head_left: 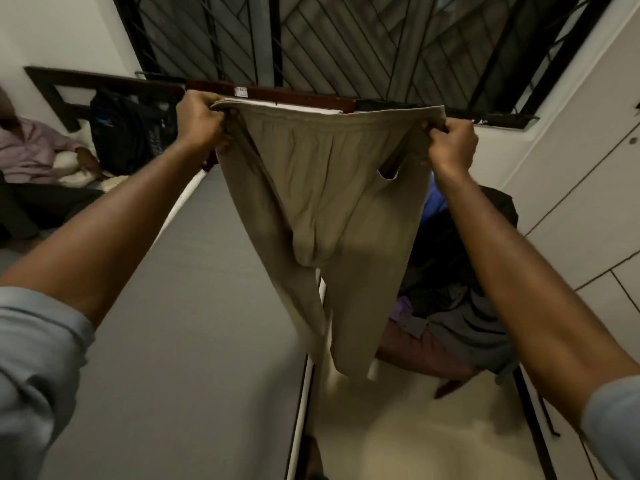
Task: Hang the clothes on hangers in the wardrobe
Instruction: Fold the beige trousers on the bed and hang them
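Note:
I hold a pair of beige trousers [322, 188] up in front of me by the elastic waistband, stretched flat between both hands. My left hand [199, 121] grips the waistband's left end, and my right hand [452, 143] pinches its right end. Both legs hang straight down, ending above the pale floor. A pile of dark, blue and purple clothes [460, 306] lies on a chair at the right, partly hidden behind the trousers. No hanger shows in this view.
A grey mattress [194, 306] fills the left and middle. White wardrobe doors [588, 188] stand at the right. A barred window [346, 39] is ahead. A person in a pink shirt [31, 150] sits far left beside a black backpack [128, 133].

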Demonstrator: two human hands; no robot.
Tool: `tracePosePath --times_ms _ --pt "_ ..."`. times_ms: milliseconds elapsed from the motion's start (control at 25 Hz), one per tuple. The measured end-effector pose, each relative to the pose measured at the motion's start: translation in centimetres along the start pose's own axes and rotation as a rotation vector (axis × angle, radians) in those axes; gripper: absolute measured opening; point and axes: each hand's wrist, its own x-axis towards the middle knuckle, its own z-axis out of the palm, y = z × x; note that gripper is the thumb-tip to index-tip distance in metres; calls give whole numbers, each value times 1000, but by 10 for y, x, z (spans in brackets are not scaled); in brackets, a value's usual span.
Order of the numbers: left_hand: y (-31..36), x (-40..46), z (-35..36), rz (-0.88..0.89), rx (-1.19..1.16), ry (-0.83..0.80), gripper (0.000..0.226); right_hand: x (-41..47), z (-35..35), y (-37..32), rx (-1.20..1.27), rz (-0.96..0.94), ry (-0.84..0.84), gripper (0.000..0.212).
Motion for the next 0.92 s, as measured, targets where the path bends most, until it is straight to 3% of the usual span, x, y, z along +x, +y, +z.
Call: tracePosePath --times_ms 280,480,720,920 --pt "0 139 -24 5 -97 174 28 79 92 -89 213 -114 72 27" --pt "-11 142 -66 69 -166 231 28 61 112 -125 363 -213 124 27" --pt "-101 33 -132 -12 -170 152 25 -79 131 -104 401 -353 -4 18" --pt "-253 -158 -150 -316 -6 54 18 -289 153 20 247 -371 -406 26"
